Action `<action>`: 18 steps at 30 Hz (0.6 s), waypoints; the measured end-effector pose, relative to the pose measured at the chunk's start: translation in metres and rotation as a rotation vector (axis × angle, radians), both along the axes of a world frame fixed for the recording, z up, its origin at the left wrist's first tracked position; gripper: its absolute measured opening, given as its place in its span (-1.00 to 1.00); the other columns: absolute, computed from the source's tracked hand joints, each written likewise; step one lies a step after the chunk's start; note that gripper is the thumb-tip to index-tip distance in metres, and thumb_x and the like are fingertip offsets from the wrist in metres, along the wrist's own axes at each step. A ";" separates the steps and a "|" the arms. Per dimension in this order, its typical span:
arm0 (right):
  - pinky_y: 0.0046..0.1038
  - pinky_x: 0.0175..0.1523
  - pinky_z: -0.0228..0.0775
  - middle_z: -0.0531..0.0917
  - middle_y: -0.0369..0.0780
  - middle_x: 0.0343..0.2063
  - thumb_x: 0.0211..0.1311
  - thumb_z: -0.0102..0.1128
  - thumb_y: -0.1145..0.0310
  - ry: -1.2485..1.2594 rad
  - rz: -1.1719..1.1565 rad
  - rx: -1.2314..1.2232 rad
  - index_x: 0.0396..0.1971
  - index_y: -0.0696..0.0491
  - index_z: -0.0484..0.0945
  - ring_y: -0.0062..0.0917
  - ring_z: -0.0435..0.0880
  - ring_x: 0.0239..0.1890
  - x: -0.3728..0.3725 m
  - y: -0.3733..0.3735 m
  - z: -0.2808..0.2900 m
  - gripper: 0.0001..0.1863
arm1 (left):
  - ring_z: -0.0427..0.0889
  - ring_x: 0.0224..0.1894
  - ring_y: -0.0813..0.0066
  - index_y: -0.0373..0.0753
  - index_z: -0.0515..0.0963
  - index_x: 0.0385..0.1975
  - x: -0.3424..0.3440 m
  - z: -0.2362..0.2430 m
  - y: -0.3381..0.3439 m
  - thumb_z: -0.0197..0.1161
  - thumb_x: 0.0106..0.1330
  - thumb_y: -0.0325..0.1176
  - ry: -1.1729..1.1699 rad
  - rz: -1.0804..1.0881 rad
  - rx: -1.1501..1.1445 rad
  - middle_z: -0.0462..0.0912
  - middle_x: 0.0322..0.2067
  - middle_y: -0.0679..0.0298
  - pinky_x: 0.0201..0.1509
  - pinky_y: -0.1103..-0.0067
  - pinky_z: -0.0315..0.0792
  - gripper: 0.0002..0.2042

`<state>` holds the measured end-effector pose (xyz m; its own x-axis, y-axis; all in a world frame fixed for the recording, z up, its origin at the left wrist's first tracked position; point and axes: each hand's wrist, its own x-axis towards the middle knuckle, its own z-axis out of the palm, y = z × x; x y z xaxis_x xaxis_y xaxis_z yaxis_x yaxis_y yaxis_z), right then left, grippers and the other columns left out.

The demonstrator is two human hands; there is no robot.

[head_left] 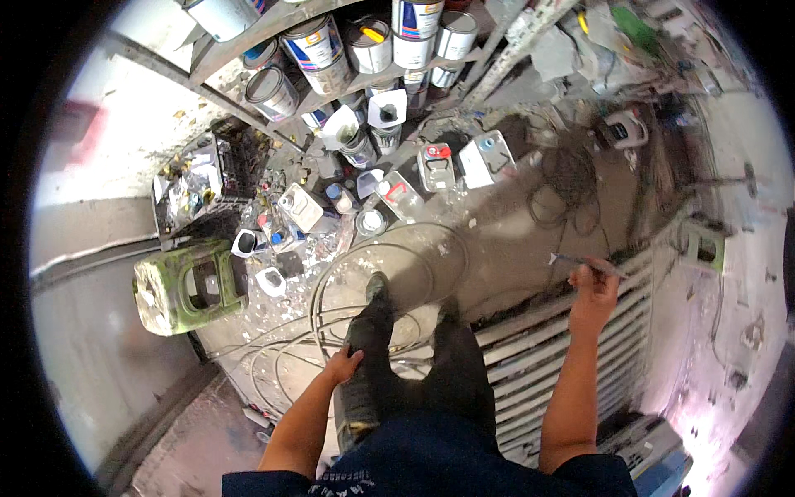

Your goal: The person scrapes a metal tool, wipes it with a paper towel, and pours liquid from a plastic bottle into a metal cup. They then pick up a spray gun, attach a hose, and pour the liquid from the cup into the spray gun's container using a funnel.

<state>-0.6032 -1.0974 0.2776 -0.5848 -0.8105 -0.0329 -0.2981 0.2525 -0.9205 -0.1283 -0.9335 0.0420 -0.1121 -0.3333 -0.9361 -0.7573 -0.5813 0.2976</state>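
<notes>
My right hand (595, 290), held out on the right over a slatted metal grille, is closed round a thin dark stick-like tool with a pale tip (553, 259). Its exact kind is too small to make out. Lower down, my left hand (341, 364) rests against the left leg of my dark trousers (374, 331). Its thumb lies apart across the cloth, the other fingers are partly hidden, and no object shows in it.
Hoses (319, 282) loop over the dirty floor around my feet. A green plastic stool (228, 277) lies tipped at the left, near a dark crate (228, 170). Ahead stand several metal cans, including a rectangular can (487, 159); paint tins (310, 41) crowd the shelves. The slatted grille (530, 352) lies right.
</notes>
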 end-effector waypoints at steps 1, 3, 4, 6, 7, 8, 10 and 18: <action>-0.49 -0.16 0.38 0.52 -0.25 -0.30 0.26 0.18 0.32 0.095 0.072 -0.013 -0.19 0.09 0.43 -0.55 0.50 -0.29 -0.006 -0.011 -0.016 -0.78 | 0.35 0.18 -0.07 -0.41 0.17 0.24 -0.015 0.005 -0.005 -0.01 0.23 0.20 -0.056 -0.001 -0.075 0.40 0.06 -0.26 0.22 0.31 0.26 -0.20; -0.49 -0.07 0.35 0.49 -0.20 -0.15 0.25 0.17 0.31 0.410 0.228 0.067 -0.16 0.13 0.41 -0.49 0.48 -0.13 -0.019 -0.017 -0.044 -0.74 | 0.36 0.17 -0.07 -0.38 0.16 0.25 -0.044 0.021 -0.013 0.00 0.23 0.18 -0.252 0.016 -0.123 0.40 0.05 -0.26 0.21 0.28 0.27 -0.23; -0.46 -0.04 0.35 0.49 -0.18 -0.14 0.25 0.15 0.34 0.474 0.317 -0.026 -0.13 0.12 0.41 -0.46 0.49 -0.13 -0.023 -0.027 -0.057 -0.74 | 0.37 0.16 -0.07 -0.36 0.16 0.25 -0.055 0.016 -0.018 0.01 0.24 0.17 -0.348 0.027 -0.153 0.40 0.05 -0.25 0.20 0.27 0.27 -0.24; -0.39 0.02 0.33 0.49 -0.14 -0.10 0.25 0.12 0.40 0.598 0.485 -0.215 -0.07 0.11 0.40 -0.40 0.50 -0.11 -0.026 -0.045 -0.075 -0.72 | 0.37 0.15 -0.10 -0.31 0.24 0.21 -0.062 -0.011 -0.021 0.06 0.25 0.08 -0.328 0.056 -0.214 0.36 0.09 -0.21 0.19 0.23 0.28 -0.34; -0.40 0.01 0.34 0.49 -0.11 -0.11 0.28 0.03 0.45 0.719 0.502 -0.185 -0.04 0.15 0.42 -0.33 0.51 -0.14 -0.020 -0.056 -0.077 -0.74 | 0.36 0.15 -0.10 -0.30 0.26 0.20 -0.062 -0.027 -0.024 0.07 0.25 0.05 -0.299 0.089 -0.245 0.35 0.10 -0.21 0.19 0.23 0.28 -0.36; -0.40 0.01 0.35 0.50 -0.10 -0.11 0.28 0.04 0.45 0.590 0.505 -0.131 -0.05 0.17 0.44 -0.33 0.52 -0.13 -0.019 -0.058 -0.087 -0.74 | 0.36 0.16 -0.11 -0.30 0.29 0.19 -0.060 -0.044 -0.026 0.08 0.25 0.03 -0.264 0.119 -0.280 0.34 0.12 -0.20 0.20 0.23 0.27 -0.38; -0.40 -0.01 0.37 0.52 -0.08 -0.11 0.29 0.05 0.45 0.336 0.508 -0.019 -0.07 0.19 0.48 -0.34 0.53 -0.11 -0.018 -0.056 -0.112 -0.75 | 0.35 0.17 -0.09 -0.34 0.32 0.14 -0.056 -0.091 -0.036 0.10 0.26 -0.03 -0.244 0.132 -0.429 0.40 0.07 -0.19 0.23 0.27 0.24 -0.43; -0.60 -0.20 0.35 0.60 -0.32 -0.48 0.23 0.20 0.35 0.134 0.463 -0.088 -0.28 0.19 0.57 -0.67 0.49 -0.38 0.017 -0.074 -0.217 -0.80 | 0.50 0.03 -0.06 -0.37 0.34 0.12 -0.043 -0.222 -0.151 0.16 0.21 -0.05 -0.185 0.413 -0.648 0.51 -0.04 -0.19 0.10 0.29 0.37 -0.41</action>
<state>-0.5860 -1.1717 0.0606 -0.1572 -0.9826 0.0985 -0.4775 -0.0117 -0.8786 -0.1716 -1.0849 -0.1798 0.2779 -0.7996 -0.5323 -0.5885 -0.5797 0.5636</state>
